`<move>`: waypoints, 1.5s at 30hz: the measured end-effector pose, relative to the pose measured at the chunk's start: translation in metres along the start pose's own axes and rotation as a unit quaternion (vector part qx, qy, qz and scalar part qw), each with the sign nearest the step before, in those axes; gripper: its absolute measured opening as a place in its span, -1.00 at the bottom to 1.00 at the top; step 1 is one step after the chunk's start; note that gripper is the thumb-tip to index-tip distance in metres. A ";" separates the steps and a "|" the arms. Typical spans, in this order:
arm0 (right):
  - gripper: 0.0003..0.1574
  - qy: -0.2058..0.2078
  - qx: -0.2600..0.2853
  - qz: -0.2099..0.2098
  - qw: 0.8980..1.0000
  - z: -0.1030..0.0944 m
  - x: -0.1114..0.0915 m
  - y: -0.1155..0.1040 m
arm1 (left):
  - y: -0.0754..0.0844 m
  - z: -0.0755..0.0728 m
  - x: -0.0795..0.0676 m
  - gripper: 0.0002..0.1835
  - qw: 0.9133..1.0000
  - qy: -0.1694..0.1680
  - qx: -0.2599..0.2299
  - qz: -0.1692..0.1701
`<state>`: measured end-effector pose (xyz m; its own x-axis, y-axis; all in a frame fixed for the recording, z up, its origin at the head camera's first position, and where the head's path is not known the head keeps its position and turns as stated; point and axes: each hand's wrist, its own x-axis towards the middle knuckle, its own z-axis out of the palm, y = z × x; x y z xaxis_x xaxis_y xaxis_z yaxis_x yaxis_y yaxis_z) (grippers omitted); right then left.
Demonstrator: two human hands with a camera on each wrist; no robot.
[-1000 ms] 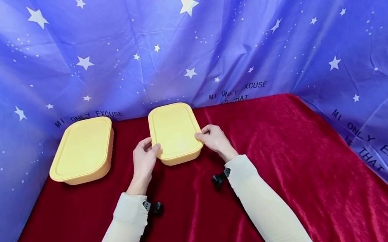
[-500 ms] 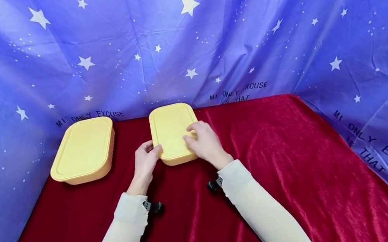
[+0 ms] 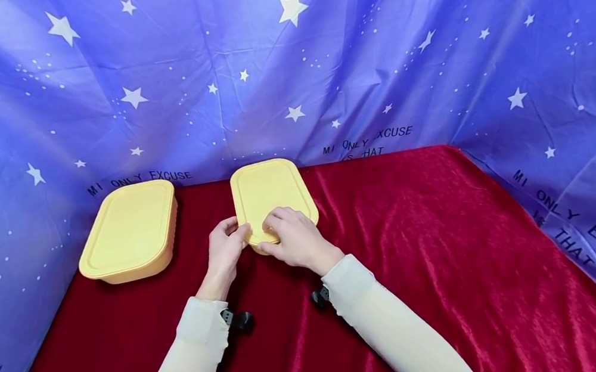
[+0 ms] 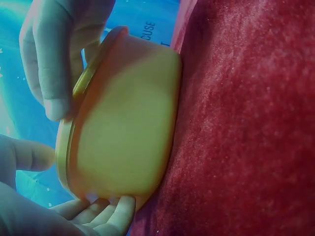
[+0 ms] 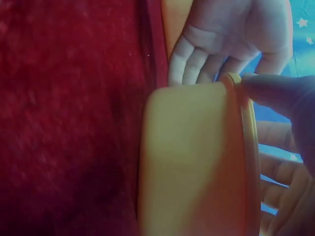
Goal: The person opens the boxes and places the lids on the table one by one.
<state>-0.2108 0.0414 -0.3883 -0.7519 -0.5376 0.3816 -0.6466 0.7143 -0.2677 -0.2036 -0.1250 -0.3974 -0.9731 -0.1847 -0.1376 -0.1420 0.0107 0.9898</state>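
A yellow lidded food container [image 3: 271, 188] sits on the red cloth in the middle of the head view. My left hand [image 3: 223, 250] holds its near left corner, thumb by the lid's rim and fingers against the side wall. These left fingers [image 4: 115, 216] show below the container in the left wrist view. Reaching across the near end, my right hand [image 3: 297, 237] has its thumb [image 5: 275, 93] at the rim near that corner, and its other fingers extend loosely over the lid. The lid [image 4: 64, 147] lies flat on the body with no gap visible.
A second yellow lidded container [image 3: 127, 229] stands to the left on the same red velvet cloth [image 3: 417, 246]. Behind and at both sides hangs a blue curtain [image 3: 183, 59] with white stars and lettering.
My right hand has left the container's right side, passed over the lid and come down to the near edge beside my left hand. The left hand and both containers have stayed in place.
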 end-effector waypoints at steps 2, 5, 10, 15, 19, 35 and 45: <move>-0.63 -0.001 -0.011 -0.016 1.000 0.001 0.000 -0.002 | 0.000 0.000 0.000 -0.55 1.000 0.002 0.000 0.001; -0.65 0.006 -0.020 -0.036 0.999 0.004 0.000 -0.004 | -0.001 0.000 0.000 -0.52 1.000 0.004 0.000 -0.003; -0.67 0.009 -0.017 -0.051 0.999 0.005 0.000 -0.005 | -0.004 0.000 0.000 -0.51 1.000 -0.003 -0.010 -0.019; -0.70 0.004 -0.001 -0.057 0.998 0.006 0.000 -0.006 | -0.008 -0.003 0.003 -0.48 0.999 -0.014 -0.042 -0.030; -0.71 -0.002 0.016 -0.051 0.999 0.008 -0.001 -0.005 | -0.012 -0.004 0.005 -0.39 0.997 -0.026 -0.059 -0.035; -0.73 0.009 0.039 -0.051 0.998 0.010 0.000 -0.004 | -0.014 -0.004 0.002 -0.43 0.997 -0.055 -0.046 -0.026; -0.74 0.017 0.039 -0.053 0.998 0.011 0.000 -0.004 | -0.014 -0.002 0.000 -0.33 0.997 -0.054 -0.043 -0.023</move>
<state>-0.2097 0.0342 -0.3971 -0.6746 -0.5926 0.4402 -0.7316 0.6164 -0.2913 -0.2008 -0.1274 -0.4114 -0.9805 -0.0754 -0.1815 -0.1754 -0.0809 0.9812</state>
